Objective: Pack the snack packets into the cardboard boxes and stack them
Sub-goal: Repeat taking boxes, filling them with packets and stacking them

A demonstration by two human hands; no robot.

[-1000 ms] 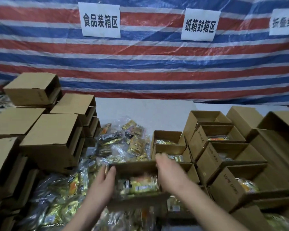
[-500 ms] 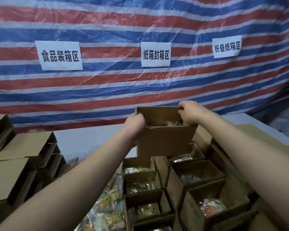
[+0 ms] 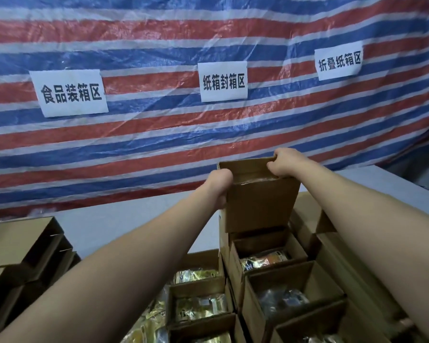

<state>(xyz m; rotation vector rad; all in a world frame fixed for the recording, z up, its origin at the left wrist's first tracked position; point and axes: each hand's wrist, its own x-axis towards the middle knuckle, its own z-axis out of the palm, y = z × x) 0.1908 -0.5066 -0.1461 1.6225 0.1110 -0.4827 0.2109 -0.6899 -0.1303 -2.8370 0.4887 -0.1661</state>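
I've got the box (image 3: 259, 204) gripped by both sides, left hand (image 3: 219, 186) and right hand (image 3: 284, 162), arms stretched out.

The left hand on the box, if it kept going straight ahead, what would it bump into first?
Probably the striped tarp hanging behind the table. The left hand points forward past the held box, with only bare tabletop below; depth is hard to judge.

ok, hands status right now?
Left hand: gripping the raised cardboard box at its left side.
Right hand: gripping the same box's far right rim.
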